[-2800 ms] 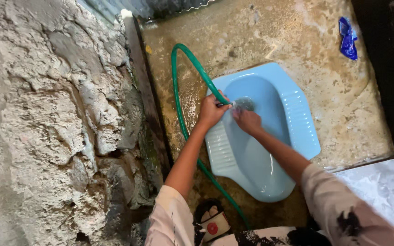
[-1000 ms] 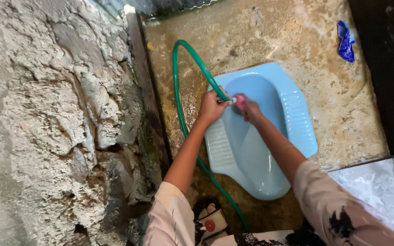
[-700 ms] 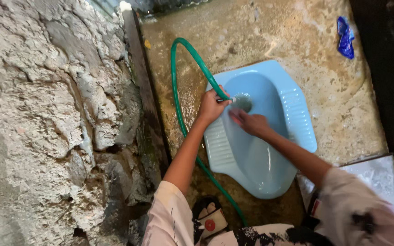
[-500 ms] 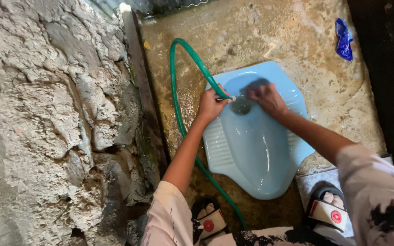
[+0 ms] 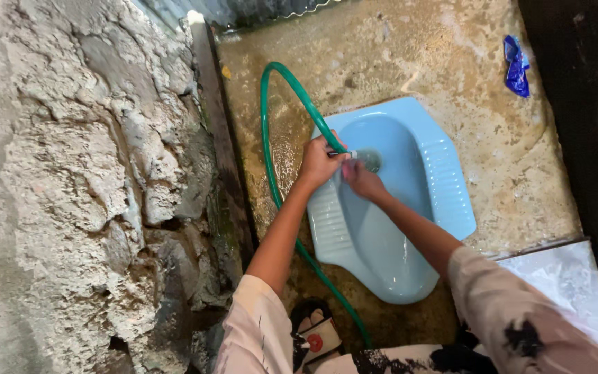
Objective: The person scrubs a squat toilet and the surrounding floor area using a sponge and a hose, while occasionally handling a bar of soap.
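My left hand (image 5: 320, 164) grips the end of a green hose (image 5: 264, 125) over the left rim of a light blue squat toilet pan (image 5: 437, 173) set into the floor. Water runs from the hose tip toward the drain hole (image 5: 370, 159). My right hand (image 5: 363, 181) sits just below the hose tip inside the pan, its fingers curled around a small pink thing that is mostly hidden. The hose loops up and around to the left of the pan, then runs back past my foot.
A rough stone wall (image 5: 70, 187) fills the left side. The wet, stained concrete floor (image 5: 396, 55) surrounds the pan, with a crumpled blue wrapper (image 5: 516, 66) at the top right. A white slab (image 5: 569, 284) lies at the lower right. My sandalled foot (image 5: 313, 332) stands near the hose.
My right hand swept up to the far rim of the pan, then came back down beside the hose tip. My left hand kept the hose in place. My right foot has left the view.
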